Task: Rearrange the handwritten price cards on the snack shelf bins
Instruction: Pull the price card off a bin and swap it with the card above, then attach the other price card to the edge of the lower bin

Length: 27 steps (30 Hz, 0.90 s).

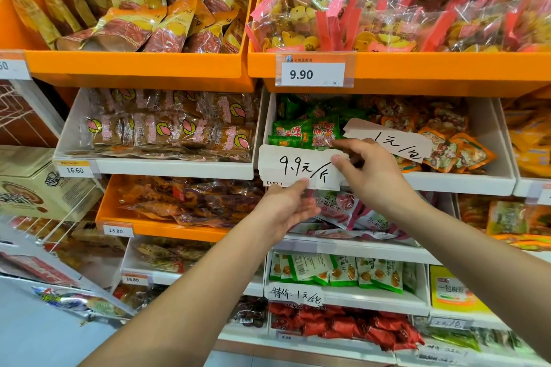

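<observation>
A white handwritten card reading 9.9 (293, 165) lies against the front lip of the white bin (465, 182) holding green and orange snack packets. My left hand (287, 207) touches the card's bottom edge from below. My right hand (368, 171) pinches the card's upper right corner. A second handwritten card marked 1 (393, 140) lies tilted inside the same bin, just above my right hand. Another handwritten card (295, 295) is fixed to a lower bin's front.
Orange bins (134, 64) of bagged snacks fill the top shelf, with a printed 9.90 tag (314, 70). White and orange bins with printed tags 16.60 (74, 169) and 13.80 (116, 230) stand at left. A boxed product (38, 185) sits far left.
</observation>
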Motion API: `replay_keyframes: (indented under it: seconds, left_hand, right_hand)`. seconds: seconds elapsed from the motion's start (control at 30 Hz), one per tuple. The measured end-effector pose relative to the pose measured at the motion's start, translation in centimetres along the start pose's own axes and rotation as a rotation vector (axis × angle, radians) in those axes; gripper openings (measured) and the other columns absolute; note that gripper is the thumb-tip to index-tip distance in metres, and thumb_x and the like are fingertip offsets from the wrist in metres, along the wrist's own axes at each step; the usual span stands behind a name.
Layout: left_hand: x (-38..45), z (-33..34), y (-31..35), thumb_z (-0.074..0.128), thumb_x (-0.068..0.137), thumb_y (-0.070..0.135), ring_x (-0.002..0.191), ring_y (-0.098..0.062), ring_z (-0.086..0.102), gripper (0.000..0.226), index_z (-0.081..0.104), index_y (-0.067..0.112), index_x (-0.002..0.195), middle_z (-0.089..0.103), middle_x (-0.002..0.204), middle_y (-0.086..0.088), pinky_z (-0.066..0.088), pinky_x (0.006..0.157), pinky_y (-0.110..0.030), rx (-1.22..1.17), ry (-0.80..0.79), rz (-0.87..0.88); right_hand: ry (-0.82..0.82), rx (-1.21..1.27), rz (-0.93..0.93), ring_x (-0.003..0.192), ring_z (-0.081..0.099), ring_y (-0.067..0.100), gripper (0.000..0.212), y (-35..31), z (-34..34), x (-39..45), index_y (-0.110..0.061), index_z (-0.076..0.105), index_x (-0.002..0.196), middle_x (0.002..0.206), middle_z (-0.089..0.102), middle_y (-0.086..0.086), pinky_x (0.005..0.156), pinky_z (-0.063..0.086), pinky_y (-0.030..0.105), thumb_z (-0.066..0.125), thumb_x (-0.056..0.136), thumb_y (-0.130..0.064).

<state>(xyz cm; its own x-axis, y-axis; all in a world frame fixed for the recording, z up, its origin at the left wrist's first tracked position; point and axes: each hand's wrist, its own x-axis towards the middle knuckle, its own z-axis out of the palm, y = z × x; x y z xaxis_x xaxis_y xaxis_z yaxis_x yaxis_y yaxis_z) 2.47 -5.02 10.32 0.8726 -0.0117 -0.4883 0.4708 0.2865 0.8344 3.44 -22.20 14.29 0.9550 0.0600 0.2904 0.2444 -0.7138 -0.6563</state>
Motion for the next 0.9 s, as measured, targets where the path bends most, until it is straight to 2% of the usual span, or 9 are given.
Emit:
replay_keyframes:
  seconds: [0.07, 0.13, 0.2, 0.27, 0.37, 0.5, 0.7, 0.8, 0.9]
  left_hand:
    - [-0.4, -0.2, 0.0, 0.065, 0.099, 0.03, 0.075, -0.026, 0.073, 0.043, 0.055, -0.005, 0.122, 0.07, 0.095, -0.02, 0.065, 0.073, -0.035, 0.084, -0.039, -0.05]
    - [-0.6, -0.5, -0.2, 0.064, 0.099, 0.032, 0.077, -0.026, 0.072, 0.04, 0.059, -0.004, 0.116, 0.07, 0.097, -0.019, 0.064, 0.077, -0.034, 0.143, -0.055, -0.055]
    - [-0.5, -0.7, -0.5, 0.064, 0.099, 0.028, 0.075, -0.023, 0.07, 0.037, 0.06, -0.004, 0.118, 0.068, 0.1, -0.019, 0.064, 0.077, -0.033, 0.162, -0.044, -0.028]
    - [-0.3, -0.8, -0.8, 0.062, 0.1, 0.023, 0.069, -0.02, 0.063, 0.029, 0.062, -0.001, 0.117, 0.065, 0.097, -0.017, 0.064, 0.075, -0.033, 0.17, -0.039, -0.01]
    - [0.1, -0.6, -1.3, 0.061, 0.099, 0.022, 0.062, -0.018, 0.059, 0.022, 0.065, 0.004, 0.11, 0.065, 0.092, -0.013, 0.059, 0.063, -0.029, 0.256, -0.019, -0.009]
    - [0.9, -0.4, -2.2, 0.064, 0.098, 0.028, 0.058, -0.015, 0.061, 0.028, 0.064, 0.007, 0.116, 0.068, 0.089, -0.007, 0.056, 0.051, -0.023, 0.319, 0.036, -0.024]
    - [1.2, -1.0, -3.7, 0.061, 0.099, 0.028, 0.063, -0.014, 0.062, 0.026, 0.063, 0.009, 0.118, 0.069, 0.095, -0.006, 0.055, 0.056, -0.025, 0.373, 0.059, -0.065]
    - [1.4, -1.4, -4.9, 0.061, 0.1, 0.027, 0.061, -0.014, 0.061, 0.025, 0.062, 0.01, 0.118, 0.069, 0.097, -0.006, 0.053, 0.054, -0.024, 0.39, 0.08, -0.076]
    - [1.6, -2.1, -6.1, 0.063, 0.098, 0.029, 0.063, -0.015, 0.061, 0.026, 0.064, 0.01, 0.116, 0.069, 0.095, -0.005, 0.052, 0.056, -0.027, 0.409, 0.122, -0.11]
  right_hand:
    - [0.058, 0.024, 0.024, 0.084, 0.055, 0.004, 0.028, 0.3, -1.1, 0.2, -0.023, 0.068, 0.126, 0.099, 0.056, -0.005, 0.078, 0.045, 0.028, 0.06, 0.101, -0.035]
    - [0.113, -0.011, 0.051, 0.088, 0.059, 0.01, 0.025, 0.9, -2.8, 0.9, -0.021, 0.069, 0.12, 0.104, 0.058, -0.005, 0.078, 0.047, 0.031, 0.058, 0.102, -0.035]
    - [0.161, -0.117, 0.119, 0.11, 0.058, 0.029, 0.025, 1.8, -4.7, 1.8, -0.024, 0.068, 0.121, 0.122, 0.056, 0.007, 0.094, 0.047, 0.041, 0.058, 0.101, -0.035]
    - [0.156, -0.253, 0.238, 0.131, 0.044, 0.041, 0.03, 2.9, -6.1, 2.7, -0.025, 0.066, 0.126, 0.137, 0.049, 0.015, 0.111, 0.034, 0.052, 0.059, 0.1, -0.038]
    - [0.058, -0.377, 0.356, 0.141, 0.033, 0.041, 0.05, 4.4, -7.1, 3.3, -0.023, 0.057, 0.138, 0.145, 0.046, 0.016, 0.115, 0.022, 0.055, 0.059, 0.097, -0.05]
    - [-0.074, -0.47, 0.382, 0.141, 0.032, 0.041, 0.06, 5.6, -7.5, 3.7, -0.025, 0.053, 0.14, 0.147, 0.045, 0.014, 0.115, 0.021, 0.056, 0.057, 0.093, -0.062]
    - [-0.079, -0.446, 0.398, 0.141, 0.029, 0.044, 0.067, 6.0, -7.7, 4.0, -0.025, 0.051, 0.142, 0.152, 0.038, 0.018, 0.114, 0.025, 0.052, 0.065, 0.089, -0.063]
    - [0.016, -0.285, 0.364, 0.133, 0.044, 0.043, 0.054, 6.7, -7.8, 4.1, -0.028, 0.058, 0.129, 0.144, 0.052, 0.015, 0.111, 0.037, 0.055, 0.072, 0.085, -0.057]
    - [0.153, -0.063, 0.297, 0.103, 0.063, 0.036, 0.025, 6.5, -8.0, 3.7, -0.026, 0.06, 0.11, 0.121, 0.066, 0.012, 0.088, 0.052, 0.046, 0.07, 0.093, -0.041]
